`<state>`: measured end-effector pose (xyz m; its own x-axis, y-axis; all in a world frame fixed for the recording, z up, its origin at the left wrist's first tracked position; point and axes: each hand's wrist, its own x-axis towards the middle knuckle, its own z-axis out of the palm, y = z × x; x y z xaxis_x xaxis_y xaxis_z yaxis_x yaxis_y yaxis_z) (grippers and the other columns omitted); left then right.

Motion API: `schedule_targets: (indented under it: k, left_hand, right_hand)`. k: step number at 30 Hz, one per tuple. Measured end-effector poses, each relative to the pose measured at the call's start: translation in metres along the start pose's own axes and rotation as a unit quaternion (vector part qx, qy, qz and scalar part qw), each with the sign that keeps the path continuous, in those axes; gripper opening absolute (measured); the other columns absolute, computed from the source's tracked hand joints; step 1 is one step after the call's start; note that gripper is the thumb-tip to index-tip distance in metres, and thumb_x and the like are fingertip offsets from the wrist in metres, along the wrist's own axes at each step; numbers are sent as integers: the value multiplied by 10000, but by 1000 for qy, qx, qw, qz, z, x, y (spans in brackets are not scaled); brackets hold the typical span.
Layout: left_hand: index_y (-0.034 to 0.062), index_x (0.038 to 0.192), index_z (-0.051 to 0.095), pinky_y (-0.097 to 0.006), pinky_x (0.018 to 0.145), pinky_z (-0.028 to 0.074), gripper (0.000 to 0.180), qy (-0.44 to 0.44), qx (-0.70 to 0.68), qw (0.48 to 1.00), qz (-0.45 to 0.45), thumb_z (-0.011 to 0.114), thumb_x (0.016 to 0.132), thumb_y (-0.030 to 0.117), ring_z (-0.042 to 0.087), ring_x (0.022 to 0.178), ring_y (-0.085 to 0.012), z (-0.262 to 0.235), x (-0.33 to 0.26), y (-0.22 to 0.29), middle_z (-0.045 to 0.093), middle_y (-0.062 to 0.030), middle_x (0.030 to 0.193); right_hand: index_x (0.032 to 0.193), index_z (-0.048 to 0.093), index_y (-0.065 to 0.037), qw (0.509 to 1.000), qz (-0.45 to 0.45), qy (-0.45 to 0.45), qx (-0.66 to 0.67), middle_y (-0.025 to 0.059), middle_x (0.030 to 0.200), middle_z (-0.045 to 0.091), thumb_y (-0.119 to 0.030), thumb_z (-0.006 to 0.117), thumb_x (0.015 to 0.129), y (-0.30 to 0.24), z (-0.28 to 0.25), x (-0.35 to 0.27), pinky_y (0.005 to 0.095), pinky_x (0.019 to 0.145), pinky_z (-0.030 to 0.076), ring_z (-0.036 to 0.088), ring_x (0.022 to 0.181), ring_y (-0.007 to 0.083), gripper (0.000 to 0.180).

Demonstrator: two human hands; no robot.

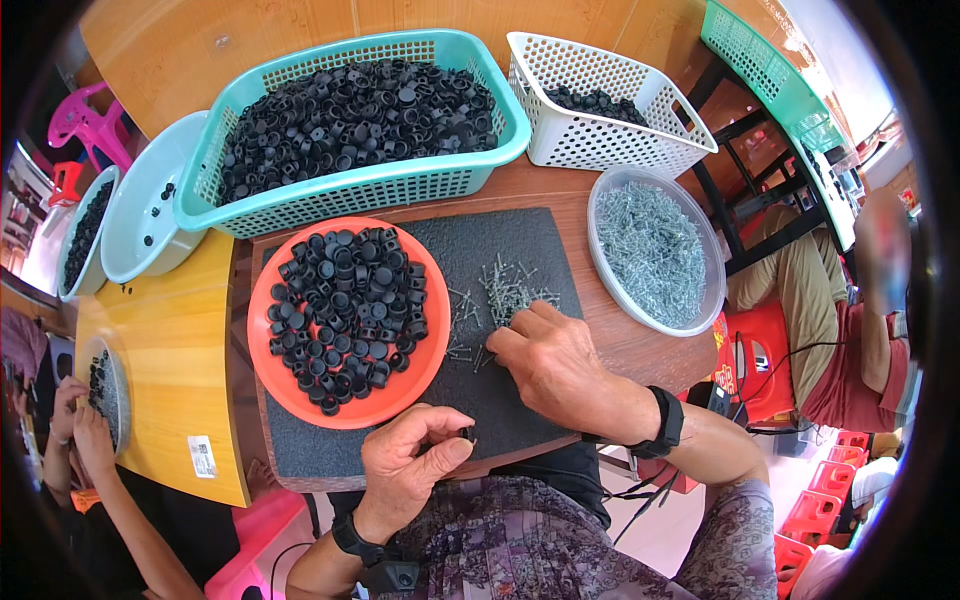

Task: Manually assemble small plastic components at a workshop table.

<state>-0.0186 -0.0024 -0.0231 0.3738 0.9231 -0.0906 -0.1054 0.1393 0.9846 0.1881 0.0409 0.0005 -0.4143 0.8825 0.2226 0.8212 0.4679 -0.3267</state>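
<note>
My left hand (412, 462) pinches a small black plastic cap (466, 433) between thumb and fingers, just off the near edge of a dark mat (330, 455). Over the mat, my right hand (555, 365) is bent down with its fingers drawn together at loose silver screws (508, 290). Whatever lies between those fingertips is hidden. An orange-red round tray (262, 365) heaped with black plastic caps (345, 300) rests on the mat, left of the screws. At the right, a clear round tub (604, 255) holds many more screws (650, 250).
Behind the mat stand a teal basket (370, 190) full of black parts and a white basket (620, 145) partly filled. Two pale basins (130, 240) (72, 275) sit at the left. Co-workers sit on both sides; one's hands (85, 425) are over a grey tray.
</note>
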Motion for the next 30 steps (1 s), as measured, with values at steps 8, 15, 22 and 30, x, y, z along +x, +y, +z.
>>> schedule_targets:
  k: [8, 15, 22, 30]
  left_hand:
    - [-49, 971, 602, -215, 663, 485, 214, -2, -4, 1000, 0, 689, 809, 62, 602, 744, -107, -1, -1, -2, 598, -44, 831]
    - [-47, 960, 599, -195, 617, 472, 242, 23, -48, 998, -17, 707, 800, 101, 604, 723, -101, 4, 3, 4, 597, -41, 806]
    - [-51, 946, 593, -225, 619, 518, 292, 38, -115, 992, -34, 733, 773, 139, 635, 719, -148, 10, 4, 6, 626, -84, 825]
    - [-47, 999, 596, -232, 706, 493, 261, 17, -156, 987, -31, 701, 805, 93, 615, 779, -126, 11, 5, 5, 626, -64, 868]
  right_hand:
    - [747, 560, -15, 999, -11, 24, 46, 120, 701, 531, 2, 604, 622, 2, 3, -4, 398, 574, 455, 537, 712, 293, 133]
    - [708, 538, -15, 998, -34, 22, 56, 111, 695, 517, -15, 638, 654, 5, 6, -7, 380, 581, 440, 520, 691, 284, 114]
    - [712, 498, -3, 992, -52, 75, 81, 114, 684, 490, 20, 629, 647, 5, 4, -19, 379, 570, 413, 484, 665, 281, 148]
    - [804, 540, 17, 930, 85, 14, 356, 141, 754, 556, 22, 603, 725, -26, -30, -27, 374, 588, 459, 566, 677, 287, 101]
